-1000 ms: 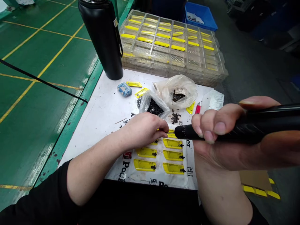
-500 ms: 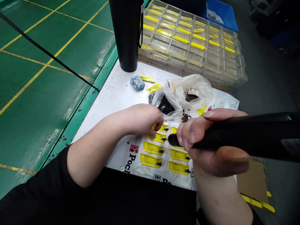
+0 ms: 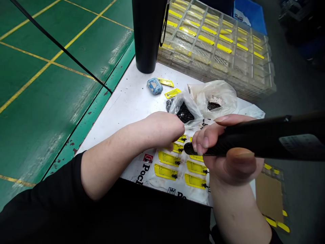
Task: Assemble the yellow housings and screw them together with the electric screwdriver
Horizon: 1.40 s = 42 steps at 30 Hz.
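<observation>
Tall matte-black insulated bottle upright at the far edge of a white-topped workbench, just beside a stack of clear ribbed plastic trays with yellow strips in their compartments. Beyond the trays, a blue plastic crate holding something white. On the bench near the bottle, a mottled blue-and-white pebble-shaped object. Left of the bench, green floor marked with yellow lines, crossed by a thin black cable running to the bench edge. Lower right, on dark grey floor, a brown cardboard sheet edged with yellow pieces.
</observation>
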### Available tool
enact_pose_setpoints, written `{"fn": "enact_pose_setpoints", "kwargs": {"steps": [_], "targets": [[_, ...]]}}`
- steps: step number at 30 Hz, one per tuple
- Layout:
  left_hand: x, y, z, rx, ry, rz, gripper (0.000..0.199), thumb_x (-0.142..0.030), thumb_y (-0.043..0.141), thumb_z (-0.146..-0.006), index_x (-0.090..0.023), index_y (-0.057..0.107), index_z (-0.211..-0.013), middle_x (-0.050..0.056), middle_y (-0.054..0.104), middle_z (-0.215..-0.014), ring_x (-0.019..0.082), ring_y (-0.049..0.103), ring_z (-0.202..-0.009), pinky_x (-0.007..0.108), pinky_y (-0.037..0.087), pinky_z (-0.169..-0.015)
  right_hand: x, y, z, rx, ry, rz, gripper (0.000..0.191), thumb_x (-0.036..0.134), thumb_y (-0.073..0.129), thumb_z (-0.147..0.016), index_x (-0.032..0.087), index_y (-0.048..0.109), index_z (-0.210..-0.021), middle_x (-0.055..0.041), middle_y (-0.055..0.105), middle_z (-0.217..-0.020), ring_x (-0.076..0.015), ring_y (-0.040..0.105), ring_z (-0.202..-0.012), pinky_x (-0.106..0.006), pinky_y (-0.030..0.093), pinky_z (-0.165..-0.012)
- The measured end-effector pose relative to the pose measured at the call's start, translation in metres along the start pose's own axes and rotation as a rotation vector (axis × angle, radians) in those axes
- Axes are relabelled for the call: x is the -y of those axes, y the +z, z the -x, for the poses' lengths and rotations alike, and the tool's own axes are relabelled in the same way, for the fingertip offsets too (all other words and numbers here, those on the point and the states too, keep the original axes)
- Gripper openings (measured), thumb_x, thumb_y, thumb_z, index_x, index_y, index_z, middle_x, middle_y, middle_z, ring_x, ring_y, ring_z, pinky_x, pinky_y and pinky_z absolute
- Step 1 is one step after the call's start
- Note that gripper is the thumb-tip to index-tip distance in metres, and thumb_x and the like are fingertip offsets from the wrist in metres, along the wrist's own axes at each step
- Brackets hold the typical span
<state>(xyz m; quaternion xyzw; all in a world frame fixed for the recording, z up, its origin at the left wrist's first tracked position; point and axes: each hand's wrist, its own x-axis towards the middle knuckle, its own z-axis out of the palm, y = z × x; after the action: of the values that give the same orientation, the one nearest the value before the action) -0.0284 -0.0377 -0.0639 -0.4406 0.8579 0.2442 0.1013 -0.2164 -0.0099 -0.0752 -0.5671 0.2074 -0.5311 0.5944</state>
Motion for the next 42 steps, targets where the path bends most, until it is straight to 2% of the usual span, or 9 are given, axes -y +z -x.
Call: {"fn": "enact_pose_setpoints", "kwargs": {"steps": [8,14,19,22,26,31,42], "targets": [[-0.005,-0.004,0.002,0.021,-0.017,-0.012,0.026,-0.037,0.086,-0.084,-0.021,0.087,-0.105,0.007,0.075,-0.082,0.019,0.064,-0.072,0.032,0.04,-0.066,0.002,0.003,0.0,-0.026,0.034,0.064,0.045,0.048,0.095,-0.084,0.023,0.08,-0.118,-0.0006,0.069,-0.075,-0.0171,0.064,-0.058,-0.034,0.053,-0.057],[-0.004,0.0,0.0,-0.004,-0.015,-0.004,0.029,-0.038,0.086,-0.084,-0.019,0.087,-0.105,0.01,0.077,-0.084,0.023,0.069,-0.076,0.034,0.045,-0.069,-0.003,0.002,0.003,0.036,0.023,0.077,0.042,0.044,0.091,-0.087,0.024,0.079,-0.122,-0.0007,0.07,-0.076,-0.0169,0.064,-0.059,-0.033,0.053,-0.055],[-0.005,0.003,-0.001,-0.039,-0.015,-0.001,0.033,-0.036,0.091,-0.079,-0.019,0.087,-0.106,0.011,0.078,-0.082,0.026,0.07,-0.078,0.035,0.047,-0.07,-0.008,-0.001,0.001,0.111,-0.027,0.026,0.043,0.033,0.087,-0.09,0.023,0.078,-0.13,-0.0002,0.068,-0.075,-0.0156,0.061,-0.057,-0.031,0.05,-0.051],[-0.006,0.005,-0.002,-0.066,0.009,-0.018,0.027,-0.03,0.088,-0.08,-0.02,0.087,-0.105,0.011,0.078,-0.081,0.025,0.069,-0.075,0.034,0.044,-0.065,-0.007,-0.003,-0.002,0.147,-0.055,-0.017,0.036,0.029,0.088,-0.088,0.02,0.08,-0.122,0.0003,0.066,-0.071,-0.0143,0.058,-0.053,-0.031,0.05,-0.049],[-0.008,0.008,0.0,-0.105,0.012,0.033,0.026,-0.023,0.084,-0.08,-0.021,0.087,-0.106,0.01,0.077,-0.081,0.024,0.07,-0.079,0.033,0.048,-0.072,-0.004,-0.001,-0.005,0.169,-0.056,-0.052,0.026,0.029,0.092,-0.085,0.016,0.083,-0.106,0.0007,0.063,-0.065,-0.0127,0.055,-0.047,-0.029,0.048,-0.044],[-0.01,0.012,0.001,-0.142,-0.011,0.063,0.028,-0.015,0.074,-0.085,-0.02,0.086,-0.11,0.012,0.077,-0.083,0.023,0.071,-0.082,0.032,0.051,-0.078,-0.003,0.0,-0.003,0.151,-0.097,0.006,0.023,0.03,0.092,-0.083,0.019,0.083,-0.101,0.0023,0.062,-0.062,-0.0125,0.054,-0.043,-0.029,0.048,-0.042],[-0.011,0.012,0.002,-0.138,-0.024,0.082,0.03,-0.016,0.076,-0.083,-0.021,0.087,-0.11,0.013,0.078,-0.087,0.024,0.069,-0.084,0.035,0.051,-0.081,-0.007,0.008,0.005,-0.015,-0.142,0.092,0.026,0.037,0.097,-0.081,0.022,0.081,-0.095,0.0037,0.061,-0.062,-0.0124,0.053,-0.044,-0.029,0.047,-0.043]]}}
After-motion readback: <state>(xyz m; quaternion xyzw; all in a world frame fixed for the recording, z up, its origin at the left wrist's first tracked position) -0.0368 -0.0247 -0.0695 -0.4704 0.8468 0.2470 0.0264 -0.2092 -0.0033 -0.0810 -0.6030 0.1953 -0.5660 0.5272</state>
